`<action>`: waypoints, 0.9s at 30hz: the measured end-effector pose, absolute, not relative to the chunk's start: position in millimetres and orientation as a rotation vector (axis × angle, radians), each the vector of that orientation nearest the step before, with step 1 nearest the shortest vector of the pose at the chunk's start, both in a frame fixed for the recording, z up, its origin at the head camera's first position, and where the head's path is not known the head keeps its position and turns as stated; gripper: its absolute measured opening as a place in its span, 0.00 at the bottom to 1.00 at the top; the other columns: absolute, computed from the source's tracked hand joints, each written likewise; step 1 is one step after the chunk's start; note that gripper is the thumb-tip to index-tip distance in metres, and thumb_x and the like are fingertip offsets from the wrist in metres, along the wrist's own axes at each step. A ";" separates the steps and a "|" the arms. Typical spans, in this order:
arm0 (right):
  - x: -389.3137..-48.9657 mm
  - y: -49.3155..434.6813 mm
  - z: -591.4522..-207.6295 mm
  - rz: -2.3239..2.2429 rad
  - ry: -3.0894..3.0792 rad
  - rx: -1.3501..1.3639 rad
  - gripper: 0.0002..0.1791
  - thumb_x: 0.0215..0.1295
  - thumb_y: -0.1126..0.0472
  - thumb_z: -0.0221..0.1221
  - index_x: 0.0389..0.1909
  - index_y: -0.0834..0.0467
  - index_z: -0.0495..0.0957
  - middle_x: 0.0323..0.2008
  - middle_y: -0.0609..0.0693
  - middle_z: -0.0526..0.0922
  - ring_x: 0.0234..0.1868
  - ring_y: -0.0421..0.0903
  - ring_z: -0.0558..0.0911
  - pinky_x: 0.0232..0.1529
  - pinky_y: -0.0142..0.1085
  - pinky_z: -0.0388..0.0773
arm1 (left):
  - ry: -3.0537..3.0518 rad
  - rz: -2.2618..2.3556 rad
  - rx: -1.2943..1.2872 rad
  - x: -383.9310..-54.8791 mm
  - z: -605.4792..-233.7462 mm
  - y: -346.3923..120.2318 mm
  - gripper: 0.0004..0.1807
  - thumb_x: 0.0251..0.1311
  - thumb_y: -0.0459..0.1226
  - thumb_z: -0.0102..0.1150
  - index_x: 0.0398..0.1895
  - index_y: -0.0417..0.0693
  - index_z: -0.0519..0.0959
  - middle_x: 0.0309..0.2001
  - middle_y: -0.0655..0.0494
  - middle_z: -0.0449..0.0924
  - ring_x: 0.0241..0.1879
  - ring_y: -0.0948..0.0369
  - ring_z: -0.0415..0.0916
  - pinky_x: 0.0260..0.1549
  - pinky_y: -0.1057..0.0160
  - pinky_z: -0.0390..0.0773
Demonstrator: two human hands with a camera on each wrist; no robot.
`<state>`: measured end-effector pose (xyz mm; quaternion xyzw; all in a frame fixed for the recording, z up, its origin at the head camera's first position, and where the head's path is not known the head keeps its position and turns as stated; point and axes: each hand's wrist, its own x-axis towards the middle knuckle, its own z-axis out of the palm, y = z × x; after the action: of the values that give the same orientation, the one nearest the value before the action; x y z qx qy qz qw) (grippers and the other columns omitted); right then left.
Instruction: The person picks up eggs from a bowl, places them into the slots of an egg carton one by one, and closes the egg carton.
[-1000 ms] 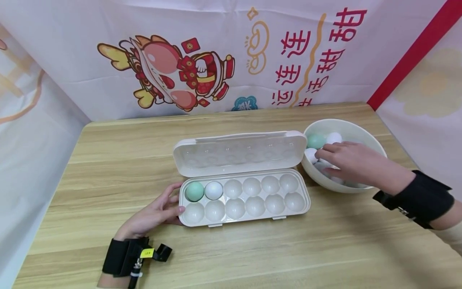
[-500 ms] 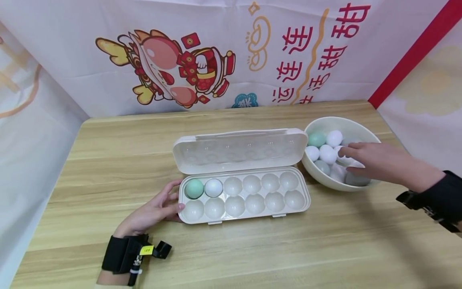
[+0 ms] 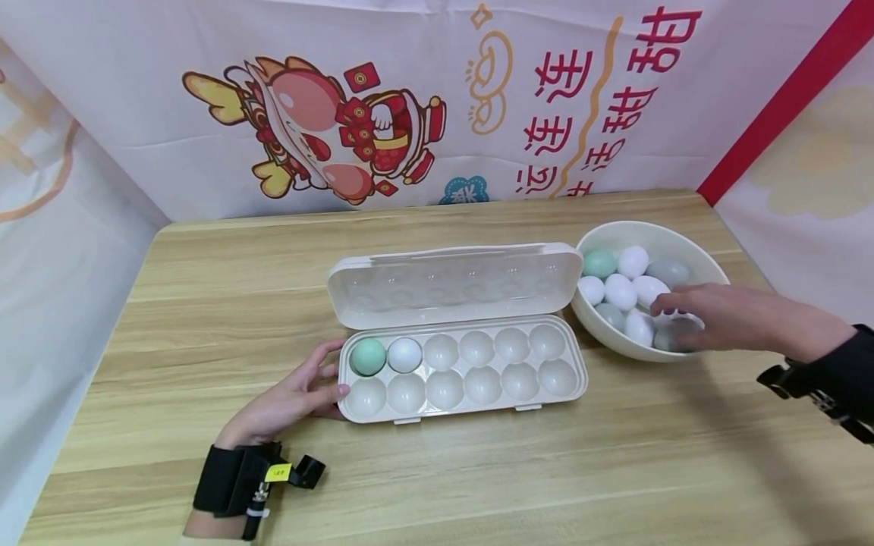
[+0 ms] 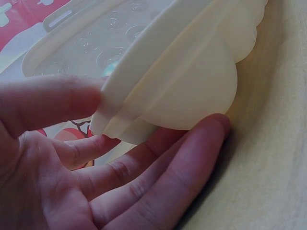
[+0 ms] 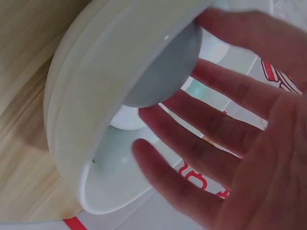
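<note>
My left hand (image 3: 293,398) holds the left end of an open off-white plastic egg box (image 3: 464,409), thumb on its rim and fingers beneath, as the left wrist view shows. A green egg (image 3: 369,356) and a white egg (image 3: 404,355) sit side by side at the left end of its back row. My right hand (image 3: 724,315) reaches over the near right rim of a cream bowl (image 3: 699,262). Its spread fingers are right at a grey egg (image 5: 168,72), thumb tip on one side and fingertips along the other.
Several white, grey and green eggs, among them a white egg (image 3: 620,292) and another grey egg (image 3: 668,271), lie in the bowl. The box's raised lid (image 3: 454,292) leans back close to the bowl's left side. A printed cloth (image 3: 410,45) hangs behind the wooden table (image 3: 225,303).
My right hand has drawn back from the bowl's left part to its near right side, over the grey egg. The left hand keeps its hold on the egg box.
</note>
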<state>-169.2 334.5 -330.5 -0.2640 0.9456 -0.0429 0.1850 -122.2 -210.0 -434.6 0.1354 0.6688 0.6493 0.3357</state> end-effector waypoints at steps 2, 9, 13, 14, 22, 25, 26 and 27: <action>-169.8 335.0 -332.0 -0.129 2.639 -0.753 0.19 0.46 0.58 0.68 0.41 0.48 0.76 0.35 0.45 0.78 0.37 0.42 0.75 0.39 0.44 0.78 | 1.746 1.693 0.353 -121.9 -434.5 -210.3 0.34 0.66 0.34 0.47 0.69 0.52 0.42 0.65 0.26 0.51 0.49 0.43 0.73 0.44 0.49 0.80; -173.8 333.3 -335.8 -0.128 2.600 -0.781 0.18 0.45 0.60 0.68 0.39 0.48 0.76 0.32 0.43 0.76 0.35 0.41 0.73 0.37 0.42 0.77 | 1.752 1.688 0.346 -121.2 -432.2 -210.2 0.34 0.66 0.35 0.47 0.69 0.52 0.42 0.66 0.27 0.51 0.50 0.43 0.73 0.44 0.49 0.80; -175.5 331.9 -336.2 -0.125 2.579 -0.735 0.16 0.46 0.60 0.68 0.38 0.50 0.77 0.31 0.44 0.77 0.34 0.42 0.73 0.37 0.41 0.77 | 1.746 1.690 0.341 -121.4 -432.1 -209.5 0.34 0.66 0.35 0.47 0.69 0.52 0.42 0.65 0.27 0.52 0.50 0.43 0.73 0.44 0.49 0.80; -175.5 331.7 -336.2 -0.121 2.577 -0.724 0.16 0.46 0.60 0.67 0.38 0.50 0.77 0.31 0.44 0.77 0.34 0.42 0.73 0.37 0.41 0.77 | 1.743 1.692 0.341 -121.5 -432.4 -209.3 0.34 0.66 0.35 0.47 0.69 0.52 0.41 0.65 0.27 0.51 0.50 0.43 0.73 0.44 0.49 0.80; -175.1 333.7 -335.6 -0.099 2.568 -0.687 0.18 0.47 0.58 0.68 0.40 0.48 0.75 0.31 0.44 0.76 0.34 0.42 0.72 0.35 0.40 0.76 | 1.750 1.686 0.340 -121.2 -433.0 -209.2 0.34 0.66 0.35 0.47 0.69 0.53 0.41 0.66 0.28 0.52 0.50 0.43 0.73 0.44 0.49 0.80; -174.5 334.8 -335.3 -0.071 2.584 -0.694 0.18 0.46 0.56 0.68 0.40 0.47 0.76 0.31 0.44 0.75 0.33 0.43 0.72 0.35 0.40 0.76 | 1.752 1.686 0.344 -120.8 -431.8 -208.7 0.34 0.66 0.35 0.47 0.69 0.52 0.41 0.65 0.28 0.52 0.50 0.43 0.73 0.44 0.49 0.80; -174.2 335.1 -335.1 -0.056 2.594 -0.698 0.18 0.46 0.56 0.68 0.41 0.46 0.76 0.30 0.44 0.74 0.33 0.42 0.72 0.34 0.39 0.75 | 1.751 1.687 0.345 -120.6 -431.4 -208.6 0.34 0.66 0.35 0.47 0.69 0.52 0.41 0.65 0.28 0.52 0.49 0.43 0.73 0.44 0.49 0.80; -173.8 335.2 -335.0 -0.042 2.603 -0.701 0.18 0.46 0.56 0.68 0.41 0.46 0.77 0.30 0.44 0.74 0.32 0.42 0.71 0.33 0.39 0.75 | 1.749 1.689 0.345 -120.4 -431.2 -208.5 0.34 0.66 0.35 0.47 0.69 0.52 0.41 0.65 0.28 0.52 0.49 0.43 0.73 0.44 0.49 0.80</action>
<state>-173.8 335.2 -335.0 -0.2535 0.9416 -0.0154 0.2210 -120.4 -208.5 -431.2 0.1323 0.6708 0.6477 0.3362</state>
